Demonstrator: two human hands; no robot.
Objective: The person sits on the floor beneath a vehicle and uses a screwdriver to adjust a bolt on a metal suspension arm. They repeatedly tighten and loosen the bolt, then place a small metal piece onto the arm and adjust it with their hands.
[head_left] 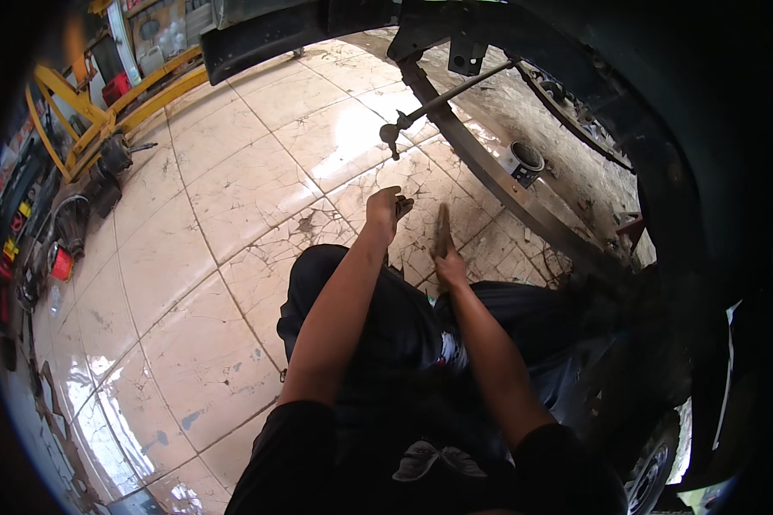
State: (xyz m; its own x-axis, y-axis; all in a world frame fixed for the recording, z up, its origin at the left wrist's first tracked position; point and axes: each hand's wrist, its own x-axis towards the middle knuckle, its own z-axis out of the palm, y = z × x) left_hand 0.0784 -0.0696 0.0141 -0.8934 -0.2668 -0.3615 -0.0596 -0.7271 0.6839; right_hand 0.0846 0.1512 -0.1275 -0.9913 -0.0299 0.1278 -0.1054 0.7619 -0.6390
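My left hand (385, 212) is lifted over the floor with its fingers curled. A small dark shape (404, 205) shows at its fingertips, too small to name. Closed around a narrow grey-brown bar-like tool (443, 230), my right hand (451, 269) keeps it pointing away from me; its exact kind cannot be made out. Just beyond both hands, a tie rod (455, 93) ends in a ball joint (390, 134) that hangs free, its stud pointing down. Neither hand touches it.
A long curved metal beam (494, 176) crosses at the right under the dark vehicle body (283, 39). Near it lies a round metal ring-like part (525, 160). Cracked tiles (223, 189) cover the floor. At the left are a yellow frame (82, 116) and greasy parts (71, 215).
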